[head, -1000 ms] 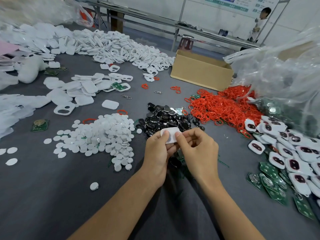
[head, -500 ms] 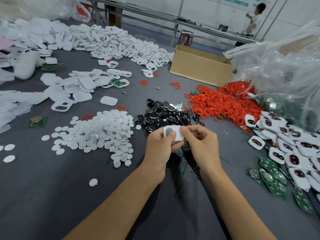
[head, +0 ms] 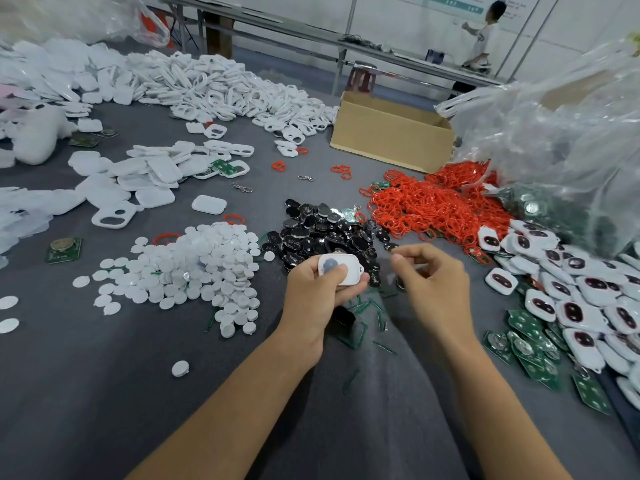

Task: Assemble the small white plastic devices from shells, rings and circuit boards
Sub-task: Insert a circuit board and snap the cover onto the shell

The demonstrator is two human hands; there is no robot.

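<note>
Left hand (head: 320, 292) grips a white device (head: 346, 271) just above the desk (head: 104, 410), fingers curled under it, thumb on its round grey window. Right hand (head: 433, 285) just beside it, not touching; fingers curled in, thumb near index. We can't tell if it pinches anything.

Around the hands:
- white discs (head: 207, 265) heaped to our left
- black pieces (head: 322, 230) just beyond the device
- green circuit boards (head: 530, 355) and part-built shells (head: 588, 296) with dark openings stacked at right

Further out: red rings (head: 440, 206) in a big tangle right of centre, flat white shells (head: 152, 174) at left. Behind those, an open cardboard box (head: 391, 140), a long heap of white frames (head: 225, 88), and a clear plastic bag (head: 554, 133) at right.
</note>
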